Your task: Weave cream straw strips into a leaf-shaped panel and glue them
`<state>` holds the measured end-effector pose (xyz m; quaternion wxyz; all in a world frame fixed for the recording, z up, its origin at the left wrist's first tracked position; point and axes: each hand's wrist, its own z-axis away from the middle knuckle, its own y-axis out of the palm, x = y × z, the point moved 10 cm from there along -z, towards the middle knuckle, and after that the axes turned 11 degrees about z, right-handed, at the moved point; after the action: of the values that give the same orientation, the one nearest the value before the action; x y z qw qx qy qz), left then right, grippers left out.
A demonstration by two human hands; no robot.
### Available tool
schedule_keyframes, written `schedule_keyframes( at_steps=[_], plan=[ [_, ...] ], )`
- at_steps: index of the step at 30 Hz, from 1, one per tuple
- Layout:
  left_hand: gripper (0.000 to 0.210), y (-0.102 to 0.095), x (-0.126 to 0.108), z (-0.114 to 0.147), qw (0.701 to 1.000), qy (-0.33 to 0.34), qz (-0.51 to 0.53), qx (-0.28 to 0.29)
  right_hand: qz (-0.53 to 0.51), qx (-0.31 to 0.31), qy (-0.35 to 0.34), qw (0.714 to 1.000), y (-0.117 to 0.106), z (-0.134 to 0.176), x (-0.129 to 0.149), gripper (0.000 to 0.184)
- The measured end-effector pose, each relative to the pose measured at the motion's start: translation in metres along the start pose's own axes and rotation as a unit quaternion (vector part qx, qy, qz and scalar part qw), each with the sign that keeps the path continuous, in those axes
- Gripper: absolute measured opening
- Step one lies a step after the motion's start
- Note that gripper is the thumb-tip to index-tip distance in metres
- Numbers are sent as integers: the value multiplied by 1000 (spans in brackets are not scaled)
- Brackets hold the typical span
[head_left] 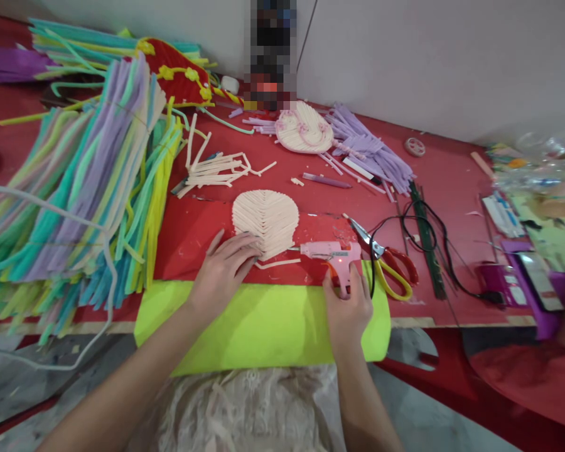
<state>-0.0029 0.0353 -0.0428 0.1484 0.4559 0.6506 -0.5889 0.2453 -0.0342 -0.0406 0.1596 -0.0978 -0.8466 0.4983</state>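
Cream leaf-shaped piece of fuzzy stems (265,216) lies on a flat red sheet (193,235) on the red desk (437,169).
The left hand (223,263) rests its fingers at the piece's lower left; whether they pinch anything, I cannot tell. The right hand (351,307) grips a pink plastic glue gun (327,250), nozzle at the lower right edge. Red-and-yellow-handled metal scissors (377,249) lie right of it.

Left hand (223,267) rests on the near part of a cream ribbed panel (266,216). Right hand (351,309) grips a pink glue gun (327,250), nozzle facing left. Scissors (379,250) lie to its right; multicoloured fuzzy stems (82,182) occupy the left side.
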Motion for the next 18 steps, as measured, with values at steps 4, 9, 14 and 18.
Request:
schedule_keyframes(
  at_steps=[4, 9, 14, 18],
  plan=[
    [18, -1, 0, 0, 1000, 0, 1, -2, 7, -2, 11, 1000, -1, -1, -3, 44],
    [18, -1, 0, 1, 1000, 8, 4, -8, 43, -31, 7, 999, -5, -21, -25, 52],
    [16, -9, 0, 4, 999, 18, 13, -36, 73, -21, 51, 996, -3, -62, -61, 60],
    [12, -11, 1, 5, 999, 21, 5, -30, 71, -16, 86, 994, 9, -92, -80, 59]
  ],
)
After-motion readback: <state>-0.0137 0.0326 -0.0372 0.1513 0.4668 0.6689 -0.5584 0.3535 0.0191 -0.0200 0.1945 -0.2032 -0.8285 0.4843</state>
